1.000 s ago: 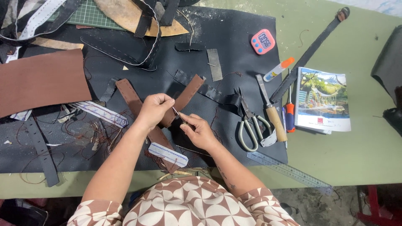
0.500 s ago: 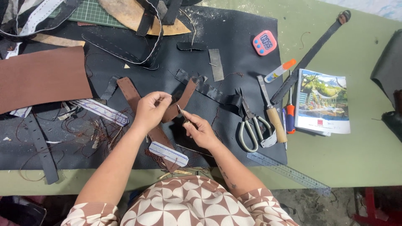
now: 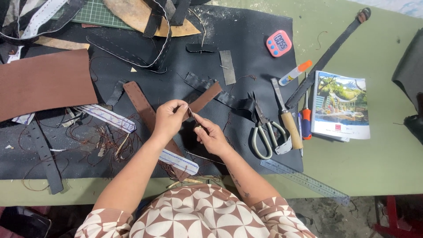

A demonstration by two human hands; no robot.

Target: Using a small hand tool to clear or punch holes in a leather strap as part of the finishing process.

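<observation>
- Sitting at the near edge of the green table (image 3: 387, 176), a person in a brown-and-white patterned top is working w/ both hands over a black mat (image 3: 246, 57).
- Left hand (image 3: 168, 119) is curling shut, fingertips pinching the brown leather strap (image 3: 207, 98) where it is bending.
- Right hand (image 3: 211, 135) is closing round a thin pointed tool (image 3: 192, 115), tip touching the strap just beside the left fingertips.
- Right of the hands: scissors (image 3: 264, 134), a wooden-handled tool (image 3: 288, 121), a steel ruler (image 3: 304, 181) nr the table edge.
- Further off: a booklet (image 3: 341, 105), a pink timer (image 3: 278, 43), a big brown leather sheet (image 3: 44, 83) at far left.
</observation>
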